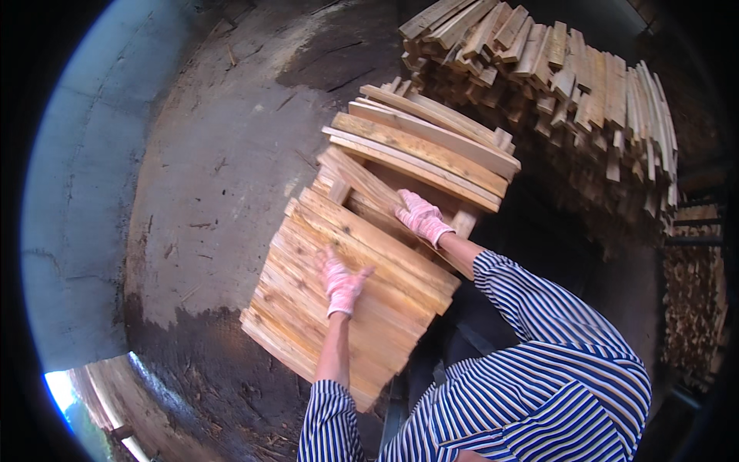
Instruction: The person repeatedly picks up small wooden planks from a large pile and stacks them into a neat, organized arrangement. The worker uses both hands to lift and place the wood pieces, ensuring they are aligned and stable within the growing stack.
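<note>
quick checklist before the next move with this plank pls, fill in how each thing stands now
1. Both hands covered: ok. The left hand and right hand wear pink-and-white gloves.
2. Grip on the wooden plank: ok. The right hand has hold of it.
3. Held plank parallel to the row of planks nearer the person: not ok. It lies at a slant to them.
4. Left hand away from the held plank: ok. Its fingers are spread over the row.
5. Row's ends flush: not ok. They are stepped.
6. Held plank's underside sound: cannot tell. It is hidden.
</note>
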Demonstrator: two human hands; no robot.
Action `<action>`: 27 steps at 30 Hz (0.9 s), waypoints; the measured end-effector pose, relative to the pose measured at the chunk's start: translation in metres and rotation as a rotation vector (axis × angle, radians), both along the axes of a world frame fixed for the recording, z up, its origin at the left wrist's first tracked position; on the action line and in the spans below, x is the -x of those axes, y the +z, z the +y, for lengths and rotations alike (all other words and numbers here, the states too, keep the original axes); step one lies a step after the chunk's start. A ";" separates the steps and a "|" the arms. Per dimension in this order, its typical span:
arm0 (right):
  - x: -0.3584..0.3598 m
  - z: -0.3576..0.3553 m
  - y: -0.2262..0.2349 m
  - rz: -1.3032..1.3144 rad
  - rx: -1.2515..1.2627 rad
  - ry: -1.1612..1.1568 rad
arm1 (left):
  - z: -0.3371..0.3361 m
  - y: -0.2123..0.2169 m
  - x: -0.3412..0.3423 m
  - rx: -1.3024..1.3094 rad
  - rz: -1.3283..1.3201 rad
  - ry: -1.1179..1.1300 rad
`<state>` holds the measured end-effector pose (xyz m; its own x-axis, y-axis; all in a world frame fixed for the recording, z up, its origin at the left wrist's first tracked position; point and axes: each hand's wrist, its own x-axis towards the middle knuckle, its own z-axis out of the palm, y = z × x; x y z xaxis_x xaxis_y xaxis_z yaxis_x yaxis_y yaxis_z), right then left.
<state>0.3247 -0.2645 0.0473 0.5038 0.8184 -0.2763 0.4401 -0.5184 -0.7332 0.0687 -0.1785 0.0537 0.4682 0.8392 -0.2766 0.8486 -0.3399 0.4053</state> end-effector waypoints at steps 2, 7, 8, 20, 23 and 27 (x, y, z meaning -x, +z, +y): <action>-0.002 0.021 -0.031 -0.068 0.107 0.045 | 0.011 0.012 -0.047 0.103 0.187 -0.042; 0.029 0.026 -0.041 -0.167 0.123 0.294 | 0.021 -0.001 -0.060 0.267 0.424 -0.027; 0.013 0.026 -0.023 -0.251 0.137 0.382 | 0.021 0.001 -0.065 0.272 0.421 -0.018; -0.087 0.031 -0.008 -0.802 -0.051 0.318 | 0.025 -0.006 -0.076 0.277 0.384 -0.027; -0.061 0.031 0.044 -0.281 0.159 0.376 | 0.025 -0.008 -0.060 0.276 0.373 0.001; 0.017 0.001 -0.042 -0.160 -0.142 0.375 | 0.019 -0.003 -0.074 0.243 0.392 -0.021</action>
